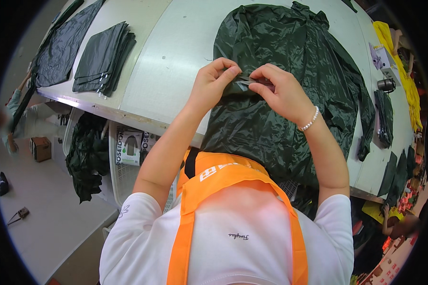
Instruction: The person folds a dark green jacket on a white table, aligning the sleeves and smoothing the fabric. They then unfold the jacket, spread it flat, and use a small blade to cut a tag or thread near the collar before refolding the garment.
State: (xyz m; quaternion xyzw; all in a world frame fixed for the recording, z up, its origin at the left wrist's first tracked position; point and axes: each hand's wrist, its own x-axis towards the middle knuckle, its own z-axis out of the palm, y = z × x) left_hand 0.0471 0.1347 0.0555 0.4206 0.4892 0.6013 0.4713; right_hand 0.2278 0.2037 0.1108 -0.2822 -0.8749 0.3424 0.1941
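Observation:
A shiny dark green raincoat (295, 57) lies spread on the table in front of me, its lower part hanging over the near edge. My left hand (216, 83) is closed in a pinch over the coat's left side, thumb against forefinger; the bit of coat or thread between them is too small to make out. Close beside it, my right hand (283, 92) is closed around small metal thread snips (245, 82). Their pale blades point toward the left fingertips, and the fingers partly hide the handle.
Folded dark garments (102, 59) are stacked on the white table (169, 57) at the left. A black cylindrical object (386, 85) and a yellow garment (383, 35) lie right. Below the left edge, a white basket (121, 178) stands near heaped dark fabric (88, 152). Other people work at both sides.

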